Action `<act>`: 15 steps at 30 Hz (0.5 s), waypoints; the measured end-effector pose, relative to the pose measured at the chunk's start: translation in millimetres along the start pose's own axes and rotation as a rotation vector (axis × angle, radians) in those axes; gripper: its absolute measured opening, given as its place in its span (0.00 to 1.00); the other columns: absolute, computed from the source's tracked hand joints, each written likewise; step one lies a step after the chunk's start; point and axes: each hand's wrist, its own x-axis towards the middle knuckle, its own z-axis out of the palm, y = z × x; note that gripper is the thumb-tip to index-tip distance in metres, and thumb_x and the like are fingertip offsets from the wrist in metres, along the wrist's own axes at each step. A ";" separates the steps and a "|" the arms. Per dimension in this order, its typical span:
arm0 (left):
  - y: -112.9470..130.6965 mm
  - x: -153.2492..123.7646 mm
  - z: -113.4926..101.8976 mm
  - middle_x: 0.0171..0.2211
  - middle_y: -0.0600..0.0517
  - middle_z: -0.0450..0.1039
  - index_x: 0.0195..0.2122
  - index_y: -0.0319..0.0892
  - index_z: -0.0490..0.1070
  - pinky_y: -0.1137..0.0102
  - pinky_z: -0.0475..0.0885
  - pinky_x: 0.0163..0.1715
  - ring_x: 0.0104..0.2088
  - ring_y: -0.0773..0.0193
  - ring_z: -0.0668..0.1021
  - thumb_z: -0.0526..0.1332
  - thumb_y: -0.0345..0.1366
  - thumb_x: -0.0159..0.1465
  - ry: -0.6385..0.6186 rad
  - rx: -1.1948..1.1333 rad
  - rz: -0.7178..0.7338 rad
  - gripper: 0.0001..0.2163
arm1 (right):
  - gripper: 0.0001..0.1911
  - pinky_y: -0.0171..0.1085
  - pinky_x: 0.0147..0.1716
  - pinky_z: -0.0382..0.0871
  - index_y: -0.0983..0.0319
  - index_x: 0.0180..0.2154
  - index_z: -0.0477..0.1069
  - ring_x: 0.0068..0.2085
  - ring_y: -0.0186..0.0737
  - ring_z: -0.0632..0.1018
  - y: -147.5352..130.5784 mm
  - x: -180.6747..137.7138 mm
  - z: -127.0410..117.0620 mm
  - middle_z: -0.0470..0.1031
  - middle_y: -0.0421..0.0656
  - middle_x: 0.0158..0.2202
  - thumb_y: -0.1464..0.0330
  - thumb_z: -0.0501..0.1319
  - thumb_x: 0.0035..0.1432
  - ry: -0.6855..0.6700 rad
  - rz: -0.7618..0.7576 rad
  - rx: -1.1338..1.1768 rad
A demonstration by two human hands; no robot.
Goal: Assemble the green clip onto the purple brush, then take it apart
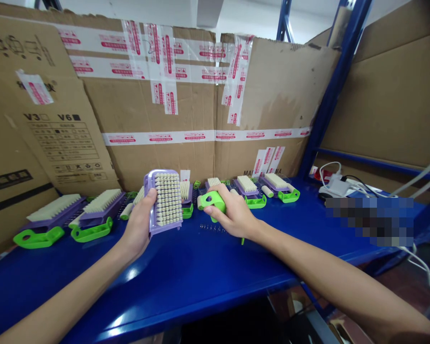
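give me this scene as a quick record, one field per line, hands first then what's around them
left hand: the left hand grips a purple plastic brush block with cream bristles, thumb on its edge, bristles facing the camera
right hand: the right hand holds a bright green curved plastic piece
near right hand: a thin metal coil spring on the table
surface: glossy blue table
row behind: more purple cream-bristled blocks with green pieces
backdrop: taped brown cardboard

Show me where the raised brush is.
In the head view, the purple brush is left of centre, in the left hand, left of the green part in the right hand.
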 end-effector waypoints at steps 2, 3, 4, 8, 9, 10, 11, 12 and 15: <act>-0.5 0.3 -0.5 0.44 0.39 0.87 0.57 0.41 0.79 0.56 0.90 0.38 0.47 0.40 0.88 0.68 0.55 0.67 0.000 -0.003 0.002 0.26 | 0.20 0.41 0.38 0.68 0.57 0.56 0.67 0.38 0.45 0.80 -0.2 0.0 0.1 0.82 0.44 0.41 0.49 0.58 0.75 -0.001 0.001 -0.001; -0.8 0.4 -0.8 0.44 0.39 0.87 0.56 0.41 0.79 0.56 0.90 0.38 0.47 0.40 0.88 0.68 0.55 0.67 0.004 -0.003 0.002 0.26 | 0.21 0.41 0.38 0.68 0.57 0.56 0.67 0.38 0.45 0.80 -0.3 0.0 0.0 0.82 0.44 0.41 0.49 0.57 0.75 -0.002 0.004 -0.002; -1.0 0.5 -1.1 0.44 0.40 0.87 0.56 0.41 0.79 0.56 0.90 0.38 0.47 0.40 0.88 0.68 0.55 0.67 0.007 -0.002 0.000 0.25 | 0.21 0.41 0.38 0.68 0.57 0.56 0.67 0.38 0.45 0.80 -0.4 -0.1 0.0 0.82 0.44 0.41 0.49 0.57 0.75 -0.002 0.008 -0.003; -1.2 0.6 -1.2 0.43 0.41 0.87 0.55 0.42 0.79 0.56 0.90 0.36 0.46 0.41 0.88 0.67 0.55 0.68 0.016 0.005 -0.005 0.24 | 0.22 0.41 0.39 0.68 0.57 0.57 0.66 0.39 0.46 0.80 -1.0 -0.2 -0.1 0.81 0.45 0.42 0.49 0.56 0.76 -0.003 0.022 -0.009; -0.9 0.5 -0.8 0.43 0.41 0.86 0.55 0.41 0.79 0.56 0.90 0.36 0.47 0.41 0.88 0.66 0.55 0.68 0.016 0.006 -0.005 0.24 | 0.22 0.41 0.39 0.68 0.58 0.57 0.66 0.39 0.47 0.81 -1.1 -0.2 -0.1 0.81 0.45 0.42 0.48 0.56 0.76 -0.003 0.022 -0.009; -0.6 0.3 -0.3 0.44 0.41 0.86 0.55 0.41 0.79 0.57 0.90 0.36 0.47 0.41 0.88 0.66 0.55 0.68 0.014 0.005 -0.003 0.24 | 0.22 0.42 0.40 0.68 0.58 0.57 0.66 0.39 0.47 0.81 -1.2 -0.3 0.0 0.81 0.45 0.42 0.48 0.55 0.76 -0.003 0.021 -0.008; -0.2 0.1 0.3 0.44 0.41 0.86 0.55 0.41 0.79 0.57 0.90 0.36 0.47 0.41 0.88 0.66 0.55 0.68 0.014 0.003 -0.004 0.24 | 0.22 0.42 0.40 0.69 0.58 0.57 0.66 0.39 0.47 0.81 -1.3 -0.3 0.1 0.82 0.45 0.42 0.48 0.55 0.76 -0.004 0.021 -0.007; 0.2 -0.1 0.9 0.44 0.40 0.86 0.55 0.41 0.79 0.57 0.89 0.36 0.47 0.41 0.88 0.66 0.55 0.68 0.015 0.000 -0.005 0.24 | 0.22 0.42 0.40 0.69 0.58 0.57 0.66 0.39 0.47 0.81 -1.3 -0.2 0.2 0.82 0.45 0.42 0.48 0.55 0.76 -0.004 0.022 -0.006; 1.3 -0.7 2.0 0.44 0.40 0.87 0.54 0.42 0.80 0.57 0.89 0.36 0.47 0.41 0.88 0.66 0.56 0.68 0.008 -0.003 -0.013 0.24 | 0.22 0.43 0.40 0.70 0.57 0.57 0.66 0.40 0.47 0.81 -1.3 -0.2 0.5 0.82 0.46 0.43 0.48 0.55 0.76 -0.004 0.026 -0.014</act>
